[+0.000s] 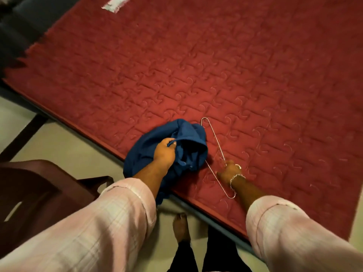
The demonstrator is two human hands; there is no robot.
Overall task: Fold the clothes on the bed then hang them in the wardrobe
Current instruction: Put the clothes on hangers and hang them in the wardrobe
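Note:
A crumpled blue garment (188, 140) lies at the near edge of the red quilted bed (216, 65), part of it hanging over the side. My left hand (165, 152) grips a bunch of its cloth. A thin metal wire hanger (215, 138) lies flat on the bed just right of the garment. My right hand (228, 171), with a bracelet on the wrist, holds the hanger near its middle, where the hook is hidden by my fingers.
A dark brown plastic chair (39, 193) stands on the pale floor at the left, close to the bed. My bare foot (180, 226) is on the floor by the bed's edge. A white patch (115, 3) lies at the bed's far end.

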